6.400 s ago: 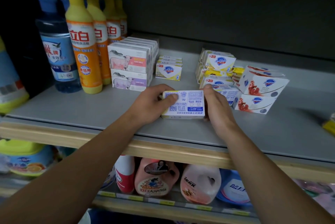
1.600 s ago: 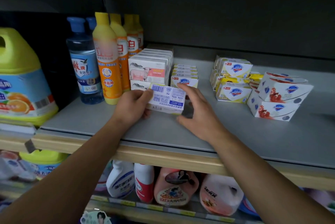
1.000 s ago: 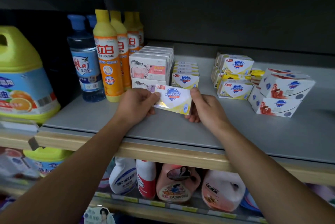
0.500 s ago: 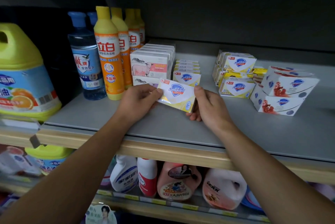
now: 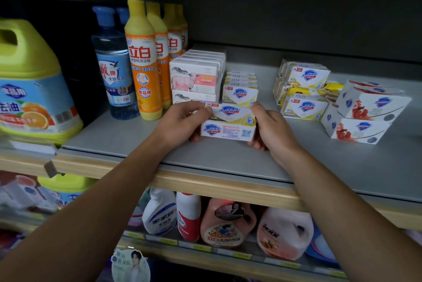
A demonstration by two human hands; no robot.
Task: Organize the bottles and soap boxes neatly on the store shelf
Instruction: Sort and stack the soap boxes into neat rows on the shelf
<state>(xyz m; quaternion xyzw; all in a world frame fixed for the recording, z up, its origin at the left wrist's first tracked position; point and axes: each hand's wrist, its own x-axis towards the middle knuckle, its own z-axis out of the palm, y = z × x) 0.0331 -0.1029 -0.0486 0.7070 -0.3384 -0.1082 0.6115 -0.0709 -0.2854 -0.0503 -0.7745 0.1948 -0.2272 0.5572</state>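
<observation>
Since half a second ago the yellow-and-white soap box [image 5: 229, 122] has tipped flatter. Left hand [image 5: 182, 122] at nine o'clock and right hand [image 5: 271, 125] at three grasp its ends on the shelf [image 5: 127, 138]; a matching row of soap boxes [image 5: 239, 90] stands just behind at twelve.

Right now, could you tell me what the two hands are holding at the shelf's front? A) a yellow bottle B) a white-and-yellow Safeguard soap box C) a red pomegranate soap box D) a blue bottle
B: the left hand and right hand grip the Safeguard soap box by its ends.
</observation>
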